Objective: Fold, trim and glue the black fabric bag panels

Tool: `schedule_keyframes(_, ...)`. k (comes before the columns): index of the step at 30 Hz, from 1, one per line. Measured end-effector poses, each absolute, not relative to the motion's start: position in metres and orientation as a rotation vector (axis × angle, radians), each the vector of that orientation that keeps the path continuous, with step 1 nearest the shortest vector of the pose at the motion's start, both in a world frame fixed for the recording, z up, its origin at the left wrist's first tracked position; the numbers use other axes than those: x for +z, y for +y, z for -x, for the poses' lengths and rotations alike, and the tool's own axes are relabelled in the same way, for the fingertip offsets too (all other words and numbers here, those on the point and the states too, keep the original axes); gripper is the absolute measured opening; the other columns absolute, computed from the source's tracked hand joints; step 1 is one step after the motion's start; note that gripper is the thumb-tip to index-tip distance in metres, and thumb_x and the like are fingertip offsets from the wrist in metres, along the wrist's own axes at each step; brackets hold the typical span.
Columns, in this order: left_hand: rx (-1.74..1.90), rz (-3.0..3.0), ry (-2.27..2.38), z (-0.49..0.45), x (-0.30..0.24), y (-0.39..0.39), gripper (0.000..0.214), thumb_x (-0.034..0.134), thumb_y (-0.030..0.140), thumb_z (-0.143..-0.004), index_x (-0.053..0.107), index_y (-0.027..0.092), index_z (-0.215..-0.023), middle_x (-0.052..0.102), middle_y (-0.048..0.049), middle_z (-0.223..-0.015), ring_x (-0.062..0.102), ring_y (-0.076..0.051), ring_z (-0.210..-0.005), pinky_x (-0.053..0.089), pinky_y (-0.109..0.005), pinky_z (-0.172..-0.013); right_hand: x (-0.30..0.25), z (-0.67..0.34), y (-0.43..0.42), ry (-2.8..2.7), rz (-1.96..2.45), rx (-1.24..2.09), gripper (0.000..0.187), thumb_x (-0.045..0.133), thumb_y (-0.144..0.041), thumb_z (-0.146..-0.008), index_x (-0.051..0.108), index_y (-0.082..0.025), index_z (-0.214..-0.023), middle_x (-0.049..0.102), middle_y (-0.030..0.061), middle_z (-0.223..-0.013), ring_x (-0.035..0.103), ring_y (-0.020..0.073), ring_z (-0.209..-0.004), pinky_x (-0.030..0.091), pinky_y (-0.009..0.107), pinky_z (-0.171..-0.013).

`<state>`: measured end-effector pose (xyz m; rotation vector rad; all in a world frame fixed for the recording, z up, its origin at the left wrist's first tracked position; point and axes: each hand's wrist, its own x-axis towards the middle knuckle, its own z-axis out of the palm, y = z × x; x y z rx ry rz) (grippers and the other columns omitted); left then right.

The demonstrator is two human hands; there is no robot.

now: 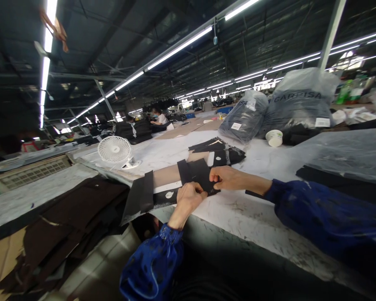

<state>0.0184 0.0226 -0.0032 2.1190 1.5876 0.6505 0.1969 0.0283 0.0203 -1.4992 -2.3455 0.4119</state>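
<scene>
My left hand, fingers curled and pinched together, rests on the near edge of a flat black fabric piece. At its right end my right hand is closed, with thumb and fingertips on that piece's edge. Beneath lie layered panels: a beige panel, a white strip and a black band with a white leaf-shaped mark. A black strip crosses the layers on the left. Behind my hands is a loose stack of black pieces. The fingertips are partly hidden.
A small white fan stands at the table's left. Plastic-wrapped bundles and a paper cup are at the back right. Dark brown sheets pile up at lower left. Clear plastic film covers dark material at right. A person sits far off.
</scene>
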Motion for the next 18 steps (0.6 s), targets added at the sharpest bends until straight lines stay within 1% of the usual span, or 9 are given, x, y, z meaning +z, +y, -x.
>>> schedule_keyframes(2,0.671,-2.108,1.568,-0.024,-0.003,0.022,0.009,0.064,0.026,-0.069,0.070,0.019,-0.069,0.068,-0.0029,-0.073,0.061,-0.020,-0.077,0.043,-0.028,-0.070,0.022,-0.192,0.026,-2.376,1.415,0.529,0.014,0.052,-0.019,-0.080,0.056,-0.016,-0.093,0.064,0.0022,-0.079,0.058,0.0129,-0.068,0.040,0.023,-0.061)
schedule_keyframes(3,0.683,-2.102,1.547,-0.026,-0.003,0.023,0.010,0.064,0.026,-0.069,0.070,0.019,-0.070,0.068,-0.0035,-0.073,0.061,-0.021,-0.078,0.043,-0.029,-0.071,0.022,-0.189,0.025,-2.383,1.389,0.591,0.012,0.048,-0.020,-0.082,0.056,-0.017,-0.092,0.063,0.0010,-0.074,0.058,0.0123,-0.065,0.040,0.022,-0.058)
schedule_keyframes(7,0.689,-2.049,1.357,-0.017,-0.004,0.027,0.017,0.064,0.031,-0.074,0.072,0.016,-0.074,0.069,-0.0033,-0.072,0.061,-0.018,-0.073,0.044,-0.027,-0.066,0.016,-0.190,0.027,-2.377,1.386,0.767,0.008,0.048,-0.019,-0.082,0.055,-0.016,-0.081,0.059,0.0007,-0.066,0.056,0.0129,-0.059,0.039,0.023,-0.053)
schedule_keyframes(9,0.725,-1.984,1.244,-0.002,-0.004,0.029,0.021,0.061,0.030,-0.078,0.073,0.016,-0.089,0.071,-0.0035,-0.081,0.062,-0.016,-0.074,0.046,-0.024,-0.067,0.013,-0.194,0.030,-2.381,1.382,0.841,0.008,0.050,-0.022,-0.082,0.055,-0.015,-0.081,0.059,0.0006,-0.067,0.055,0.0122,-0.058,0.040,0.023,-0.052)
schedule_keyframes(11,0.864,-1.900,1.158,0.014,-0.005,0.029,0.027,0.059,0.025,-0.081,0.069,0.016,-0.104,0.071,-0.0052,-0.095,0.063,-0.014,-0.080,0.048,-0.025,-0.072,0.012,-0.197,0.033,-2.381,1.354,0.918,0.012,0.053,-0.026,-0.081,0.055,-0.015,-0.084,0.058,0.0004,-0.070,0.055,0.0117,-0.060,0.043,0.022,-0.054)
schedule_keyframes(12,0.949,-1.888,1.137,0.021,-0.006,0.028,0.027,0.060,0.023,-0.080,0.068,0.016,-0.105,0.070,-0.0057,-0.098,0.063,-0.015,-0.082,0.048,-0.026,-0.075,0.012,-0.198,0.034,-2.378,1.339,0.945,0.013,0.054,-0.028,-0.081,0.055,-0.015,-0.085,0.058,0.0004,-0.071,0.055,0.0115,-0.061,0.044,0.022,-0.054)
schedule_keyframes(13,1.018,-1.917,1.132,0.027,-0.008,0.026,0.024,0.062,0.022,-0.079,0.069,0.017,-0.102,0.069,-0.0054,-0.097,0.062,-0.015,-0.084,0.047,-0.027,-0.077,0.012,-0.199,0.034,-2.372,1.328,0.965,0.015,0.055,-0.029,-0.080,0.054,-0.015,-0.086,0.058,0.0005,-0.072,0.055,0.0113,-0.062,0.045,0.022,-0.055)
schedule_keyframes(15,1.074,-2.082,1.162,0.032,-0.012,0.020,0.016,0.068,0.022,-0.076,0.071,0.020,-0.091,0.068,-0.0034,-0.088,0.059,-0.017,-0.086,0.045,-0.030,-0.080,0.012,-0.198,0.034,-2.357,1.325,0.977,0.017,0.057,-0.030,-0.079,0.054,-0.015,-0.086,0.059,0.0007,-0.073,0.054,0.0112,-0.062,0.045,0.022,-0.055)
schedule_keyframes(18,1.020,-2.322,1.295,0.027,-0.019,0.009,0.006,0.071,0.022,-0.074,0.072,0.022,-0.080,0.065,-0.0014,-0.083,0.056,-0.019,-0.089,0.042,-0.032,-0.081,0.010,-0.195,0.034,-2.333,1.363,0.941,0.017,0.059,-0.027,-0.076,0.054,-0.014,-0.084,0.059,0.0008,-0.070,0.054,0.0113,-0.059,0.044,0.022,-0.052)
